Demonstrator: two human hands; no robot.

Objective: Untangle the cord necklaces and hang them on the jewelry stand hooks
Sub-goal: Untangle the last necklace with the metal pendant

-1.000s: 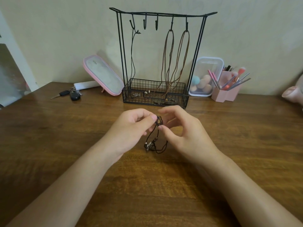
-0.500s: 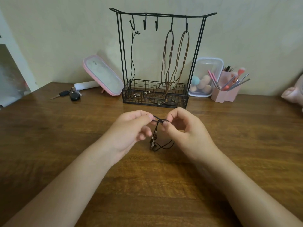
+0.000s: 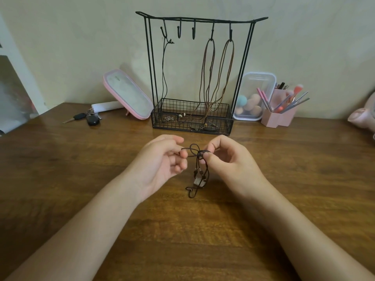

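Observation:
A tangled dark cord necklace point(image 3: 196, 171) with small beads and a pale pendant hangs between my hands above the wooden table. My left hand point(image 3: 162, 159) pinches one end of its looped top and my right hand point(image 3: 227, 159) pinches the other. Behind them stands the black wire jewelry stand point(image 3: 200, 19). A thin dark cord point(image 3: 164, 74) hangs from its leftmost hook, and two brown cord necklaces point(image 3: 218, 74) hang from the two right hooks. The two middle hooks are bare. Pendants and cord ends lie in the stand's mesh basket point(image 3: 190, 129).
A pink mirror point(image 3: 127, 94) leans on the wall left of the stand, with keys point(image 3: 87, 118) beside it. To the right are a clear box of sponges point(image 3: 253, 96) and a pink brush holder point(image 3: 280, 116). A pink object point(image 3: 363, 116) sits at the far right edge.
My hands have moved apart, stretching the top of the cord into an open loop. The necklace now hangs longer, its pendant lower between my wrists.

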